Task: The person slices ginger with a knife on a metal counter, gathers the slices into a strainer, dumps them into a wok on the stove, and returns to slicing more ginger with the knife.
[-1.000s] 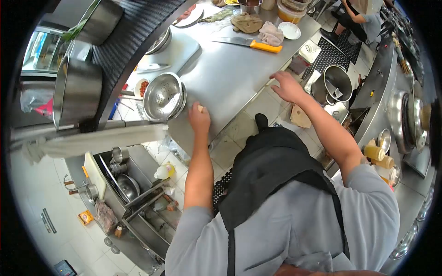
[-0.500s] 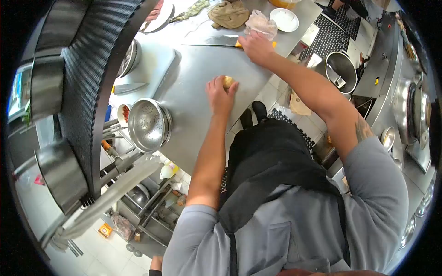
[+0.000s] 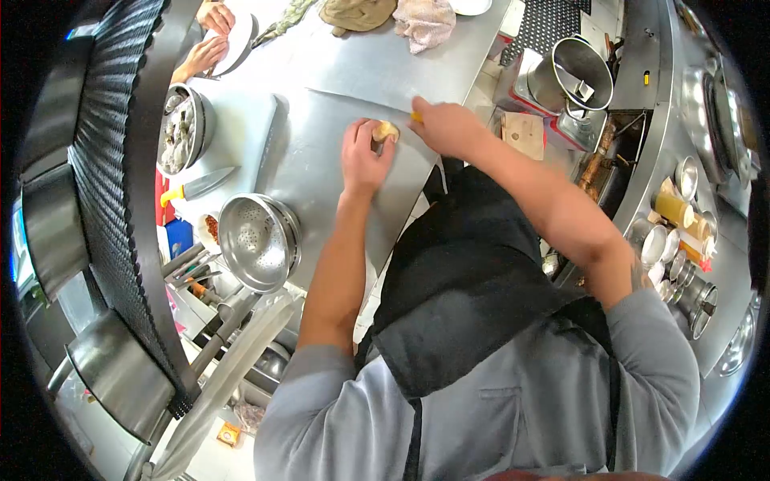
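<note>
My left hand [image 3: 366, 156] is closed around a small, rounded, pale yellow piece of food [image 3: 387, 130] on the steel table [image 3: 321, 172]. Its exact kind I cannot make out. My right hand [image 3: 451, 128] grips a knife by its yellow handle [image 3: 416, 117], which is mostly covered by the fingers. The long blade [image 3: 357, 99] points left, just beyond my left hand, apart from the food as far as I can see.
Left of my hands are a white cutting board [image 3: 241, 128], another yellow-handled knife [image 3: 200, 184], stacked steel colanders [image 3: 255, 240] and a bowl of grey food [image 3: 180, 132]. A pink cloth [image 3: 423, 22] lies at the back. Another person's hands [image 3: 207, 54] touch a white plate [image 3: 241, 40].
My right hand has brought the knife from beside the pink cloth towards me and my left hand. Another person's hands have come into view at the plate. The view has shifted.
</note>
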Tool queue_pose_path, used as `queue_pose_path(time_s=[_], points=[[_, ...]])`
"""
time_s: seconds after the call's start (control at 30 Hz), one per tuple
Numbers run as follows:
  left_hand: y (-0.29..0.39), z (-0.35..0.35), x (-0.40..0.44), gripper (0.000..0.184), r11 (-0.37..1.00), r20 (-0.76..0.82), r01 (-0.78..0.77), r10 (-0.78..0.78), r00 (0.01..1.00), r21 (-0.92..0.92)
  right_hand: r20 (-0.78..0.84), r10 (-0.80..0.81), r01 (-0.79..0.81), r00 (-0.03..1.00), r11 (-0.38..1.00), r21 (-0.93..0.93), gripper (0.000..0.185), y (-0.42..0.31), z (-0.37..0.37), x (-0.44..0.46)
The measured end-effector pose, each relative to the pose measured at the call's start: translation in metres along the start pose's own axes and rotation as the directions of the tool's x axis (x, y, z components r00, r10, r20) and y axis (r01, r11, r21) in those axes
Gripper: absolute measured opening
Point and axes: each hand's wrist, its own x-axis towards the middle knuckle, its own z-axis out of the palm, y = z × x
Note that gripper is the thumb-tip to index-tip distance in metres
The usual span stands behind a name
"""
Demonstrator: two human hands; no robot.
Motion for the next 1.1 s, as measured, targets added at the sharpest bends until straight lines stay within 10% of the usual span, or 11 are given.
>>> queue_pose_path(time_s=[1.1], points=[[-0.003,0.002,-0.004,0.037,1.0,-0.031,0.004,-0.005,0.999,-0.017,0.162,0.15,-0.127,0.975,0.982,-0.141,0.019,-0.038,-0.028,-0.085]])
